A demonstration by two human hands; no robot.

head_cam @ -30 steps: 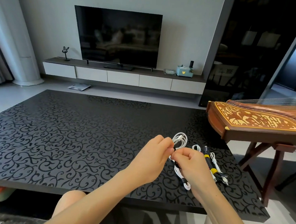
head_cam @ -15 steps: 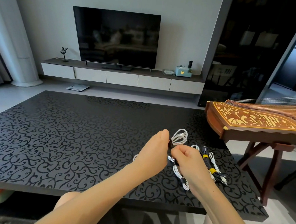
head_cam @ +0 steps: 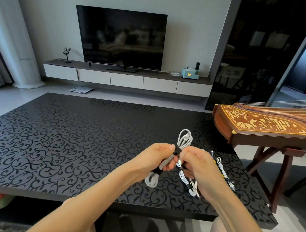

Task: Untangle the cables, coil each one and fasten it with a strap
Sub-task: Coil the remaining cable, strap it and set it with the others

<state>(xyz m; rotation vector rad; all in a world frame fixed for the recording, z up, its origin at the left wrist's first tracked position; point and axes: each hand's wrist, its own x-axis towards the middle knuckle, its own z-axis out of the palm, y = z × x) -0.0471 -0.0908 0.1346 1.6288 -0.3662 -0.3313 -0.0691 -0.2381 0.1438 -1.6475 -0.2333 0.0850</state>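
A coiled white cable (head_cam: 184, 139) is held above the black patterned table (head_cam: 60, 142), its loops sticking out above and below my hands. My left hand (head_cam: 156, 157) grips the coil's middle, fingers curled round it. A black strap (head_cam: 177, 150) wraps the coil between my hands, and my right hand (head_cam: 196, 164) pinches it at the thumb side. On the table under my right hand lies another white cable (head_cam: 189, 181) bound with dark straps. Further right lie a black cable with yellow bands and a thin white cable (head_cam: 222, 168), partly hidden by my right hand.
A wooden zither (head_cam: 263, 127) on a trestle stand sits close at the right, beside the table's right edge. The table's near edge (head_cam: 106, 203) runs just in front of my knees. A television and low cabinet stand at the far wall.
The coil has been lifted and turned more upright between my hands. The strap now sits wrapped round its middle, and both hands have closed in on it.
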